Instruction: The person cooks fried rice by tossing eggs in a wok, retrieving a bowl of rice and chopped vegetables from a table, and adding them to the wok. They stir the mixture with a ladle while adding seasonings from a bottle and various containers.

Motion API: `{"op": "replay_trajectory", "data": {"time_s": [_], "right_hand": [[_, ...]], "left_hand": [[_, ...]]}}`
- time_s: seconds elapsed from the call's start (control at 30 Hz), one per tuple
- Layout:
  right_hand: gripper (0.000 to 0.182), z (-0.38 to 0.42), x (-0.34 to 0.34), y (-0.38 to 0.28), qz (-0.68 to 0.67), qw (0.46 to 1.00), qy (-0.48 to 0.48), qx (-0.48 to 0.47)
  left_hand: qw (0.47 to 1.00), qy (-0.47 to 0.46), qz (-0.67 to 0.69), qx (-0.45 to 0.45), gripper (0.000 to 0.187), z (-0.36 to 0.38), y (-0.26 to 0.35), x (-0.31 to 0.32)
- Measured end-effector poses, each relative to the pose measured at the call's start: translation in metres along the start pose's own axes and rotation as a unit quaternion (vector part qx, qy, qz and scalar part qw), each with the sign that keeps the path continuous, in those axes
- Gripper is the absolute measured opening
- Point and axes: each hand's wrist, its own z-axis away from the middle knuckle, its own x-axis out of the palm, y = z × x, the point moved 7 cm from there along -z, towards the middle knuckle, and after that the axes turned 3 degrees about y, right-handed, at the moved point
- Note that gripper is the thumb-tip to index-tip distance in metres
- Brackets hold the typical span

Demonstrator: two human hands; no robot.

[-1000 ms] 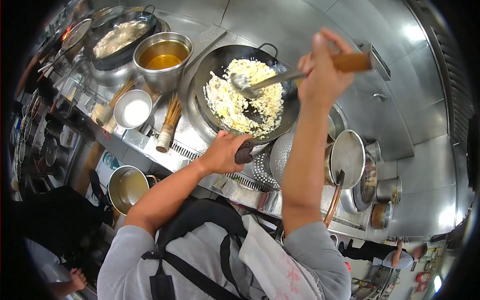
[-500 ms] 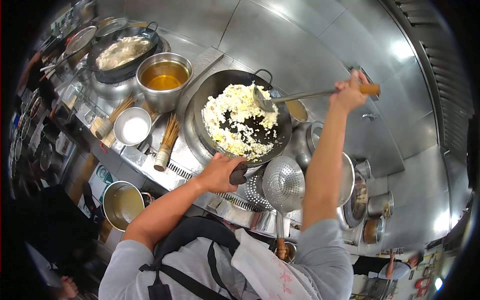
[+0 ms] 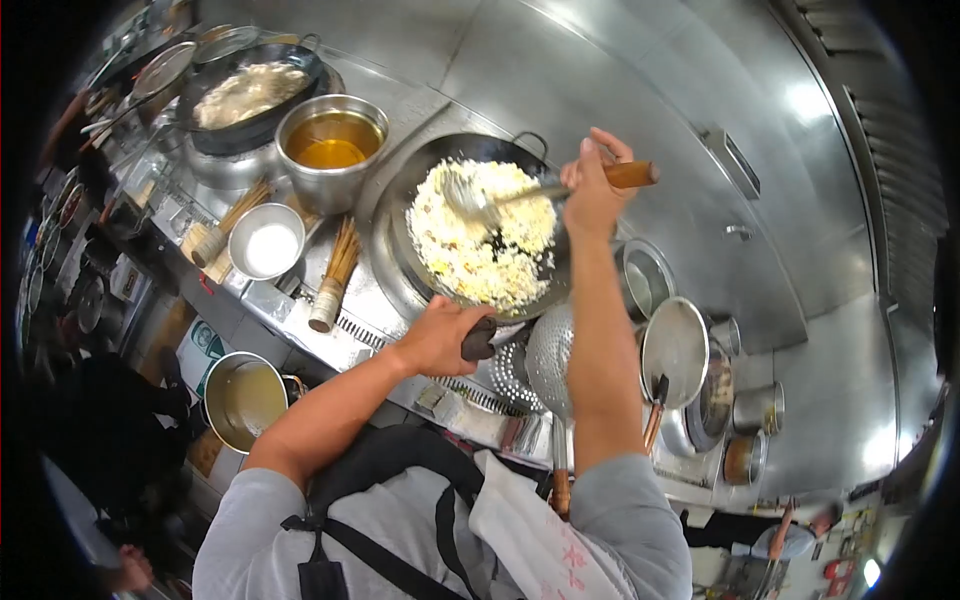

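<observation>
A black wok (image 3: 405, 235) holds loose pale rice mixed with yellow bits, probably egg (image 3: 480, 265). My right hand (image 3: 597, 195) is closed around the long handle of a metal ladle (image 3: 466, 198), whose wooden end sticks out past my fist. The ladle's bowl is down in the rice at the wok's upper middle, smeared by motion. At the wok's near edge, my left hand (image 3: 440, 338) grips a dark cloth-like wrap (image 3: 478, 340), apparently round the wok's handle. The join to the wok is partly hidden by my fingers.
Left of the wok are a pot of amber oil (image 3: 372, 140), a bowl of white powder (image 3: 240, 250) and bamboo brushes (image 3: 340, 270). A perforated strainer (image 3: 548, 365) lies beneath my right forearm. Another wok (image 3: 220, 125) sits farther left. A person (image 3: 770, 535) stands in the background.
My right hand has moved left and the ladle's bowl swept left through the rice. The rice now covers more of the wok's middle. My left hand has kept its grip.
</observation>
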Motion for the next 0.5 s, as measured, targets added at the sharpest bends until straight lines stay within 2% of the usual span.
{"op": "replay_trajectory", "data": {"time_s": [0.03,0.1,0.17,0.23,0.27,0.33,0.43,0.47,0.5], "right_hand": [[0.026,-0.006,0.006,-0.007,0.062,0.996,-0.054,0.042],[0.025,-0.005,0.013,-0.053,0.086,0.993,-0.043,0.066],[0.025,-0.015,0.020,-0.096,0.102,0.991,-0.048,0.069],[0.025,0.011,0.016,-0.140,0.068,0.989,-0.131,0.012],[0.025,0.003,0.011,-0.109,0.067,0.990,-0.126,0.015],[0.027,-0.023,-0.025,-0.027,0.053,0.996,0.052,0.040],[0.027,-0.027,-0.009,-0.049,0.074,0.992,0.101,-0.025],[0.027,-0.015,-0.004,-0.053,0.074,0.992,0.100,-0.026],[0.026,0.011,0.002,-0.067,0.087,0.991,0.074,-0.073]], "left_hand": [[1.000,0.010,0.009,0.010,0.080,0.001,-0.002,0.001],[1.000,-0.001,0.015,0.007,0.079,0.008,0.006,0.006],[1.000,0.005,0.010,0.007,0.077,-0.001,0.007,-0.001],[1.000,0.023,0.014,0.005,0.076,0.001,0.003,0.003],[0.999,0.037,0.012,0.016,0.075,0.000,0.004,0.001],[0.999,0.023,0.005,0.028,0.075,-0.002,0.009,0.002],[0.999,0.037,-0.001,0.038,0.074,0.000,0.005,-0.001],[0.999,0.038,-0.001,0.039,0.074,-0.003,0.005,0.000],[0.999,0.030,0.014,0.028,0.078,-0.002,0.004,0.004]]}}
